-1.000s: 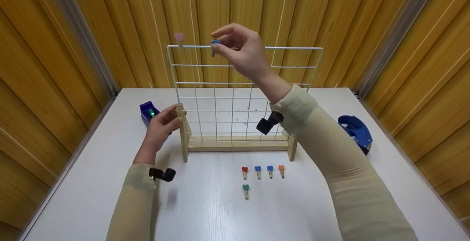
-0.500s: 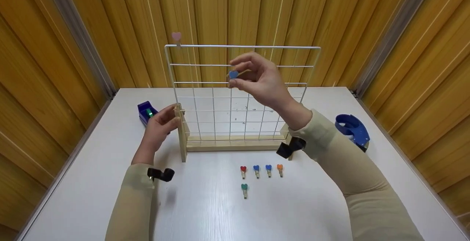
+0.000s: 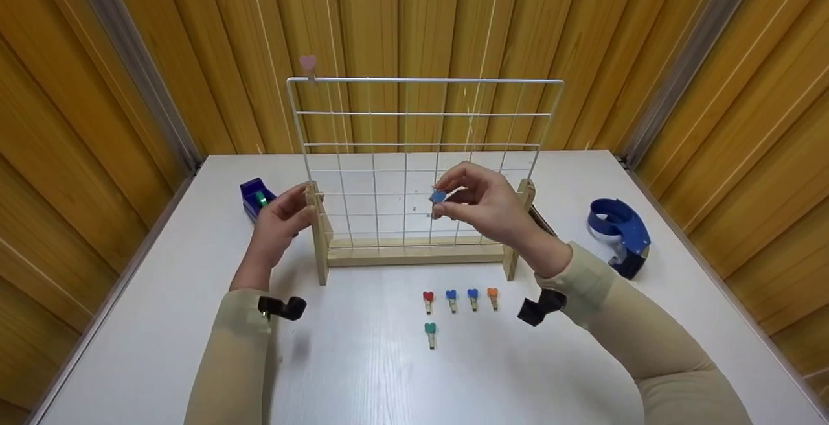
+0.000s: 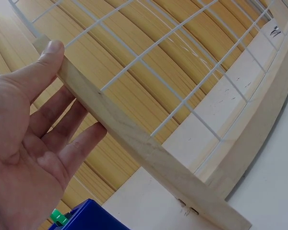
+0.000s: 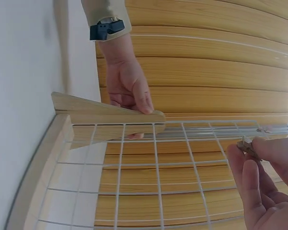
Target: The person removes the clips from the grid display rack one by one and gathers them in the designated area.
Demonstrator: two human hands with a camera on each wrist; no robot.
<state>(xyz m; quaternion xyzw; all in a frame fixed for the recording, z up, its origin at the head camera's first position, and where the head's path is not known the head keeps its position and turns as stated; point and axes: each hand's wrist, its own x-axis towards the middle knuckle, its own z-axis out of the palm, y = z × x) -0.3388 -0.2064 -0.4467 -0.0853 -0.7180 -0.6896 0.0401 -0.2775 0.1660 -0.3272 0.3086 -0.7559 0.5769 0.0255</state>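
Note:
My left hand (image 3: 277, 230) grips the upper part of the left wooden post (image 3: 320, 237) of a white wire grid rack; in the left wrist view the thumb lies on the post's front, fingers behind it. My right hand (image 3: 492, 208) pinches a small clothespin with a blue heart (image 3: 438, 196) between thumb and fingers, in front of the lower half of the wire grid (image 3: 373, 170). In the right wrist view the clothespin (image 5: 249, 146) shows its plain wooden side. A pink heart clothespin (image 3: 308, 63) stands on the top wire near the left corner.
Before the rack lie clothespins with a red heart (image 3: 428, 297), two blue hearts, an orange heart (image 3: 493, 293) and a green heart (image 3: 430, 328). A dark blue tape dispenser (image 3: 251, 195) stands left, a blue tape dispenser (image 3: 625, 234) right.
My right hand has come down and to the right from the top wire, the blue heart clothespin still pinched. My left hand has stayed on the post.

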